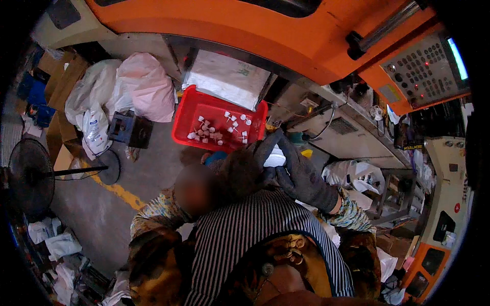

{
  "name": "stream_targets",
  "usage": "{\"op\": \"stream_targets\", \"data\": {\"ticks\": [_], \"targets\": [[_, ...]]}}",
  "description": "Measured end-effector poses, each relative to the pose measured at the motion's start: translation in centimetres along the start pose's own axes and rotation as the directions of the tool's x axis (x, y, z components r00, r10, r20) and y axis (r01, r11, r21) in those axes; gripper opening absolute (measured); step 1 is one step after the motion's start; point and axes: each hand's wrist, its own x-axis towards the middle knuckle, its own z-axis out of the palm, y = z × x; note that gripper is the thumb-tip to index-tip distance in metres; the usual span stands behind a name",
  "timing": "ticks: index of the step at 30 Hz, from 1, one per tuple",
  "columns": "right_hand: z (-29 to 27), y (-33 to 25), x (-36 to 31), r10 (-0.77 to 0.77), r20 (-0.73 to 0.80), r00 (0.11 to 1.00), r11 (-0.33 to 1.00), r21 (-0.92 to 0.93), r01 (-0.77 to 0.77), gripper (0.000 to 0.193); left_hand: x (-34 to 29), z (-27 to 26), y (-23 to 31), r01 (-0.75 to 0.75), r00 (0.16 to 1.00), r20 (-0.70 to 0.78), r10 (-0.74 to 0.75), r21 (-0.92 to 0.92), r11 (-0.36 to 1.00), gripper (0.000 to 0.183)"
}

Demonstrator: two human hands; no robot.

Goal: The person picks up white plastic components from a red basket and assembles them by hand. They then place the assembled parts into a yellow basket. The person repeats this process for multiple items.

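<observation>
Both my hands wear dark grey work gloves and meet in front of my striped apron. Between them is a white, rounded plastic piece (275, 157), mostly covered by the gloves. My right hand (305, 178) is closed around its right side, with fingers and thumb bent over it. My left hand (247, 171) grips it from the left; its fingers are dark and partly hidden. Just beyond my hands stands a red plastic tray (182, 118) with several small white plastic parts (206, 129) scattered over its bottom.
An orange machine (245, 30) spans the far side, with a control panel (421, 71) at right. A white sack (227, 76) lies behind the tray. Full plastic bags (143, 84), a dark crate (127, 129) and a black fan (31, 171) stand on the left floor.
</observation>
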Motion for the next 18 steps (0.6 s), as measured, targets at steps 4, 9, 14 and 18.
{"op": "stream_targets", "data": {"ticks": [4, 9, 14, 18], "targets": [[-0.9, -0.6, 0.1, 0.157, 0.103, 0.982, 0.987, 0.027, -0.161, 0.069, 0.2, 0.6, -0.1, -0.083, 0.993, -0.077, 0.089, 0.08, 0.993, 0.08], [-0.2, 2.7, 0.3, 0.123, 0.031, 0.992, 0.987, 0.098, -0.126, 0.068, 1.9, 1.2, -1.4, -0.017, 1.0, 0.023, 0.021, -0.154, 0.988, 0.079], [0.3, 3.7, 1.3, 0.328, -0.019, 0.945, 0.833, 0.477, -0.28, 0.067, 3.3, 0.7, -2.7, -0.038, 0.999, -0.021, 0.033, -0.314, 0.949, 0.06], [0.3, 3.5, 1.4, 0.292, -0.088, 0.952, 0.888, 0.396, -0.236, 0.068, 3.7, 1.5, -3.3, -0.187, 0.978, -0.067, 0.2, 0.163, 0.969, 0.054]]}}
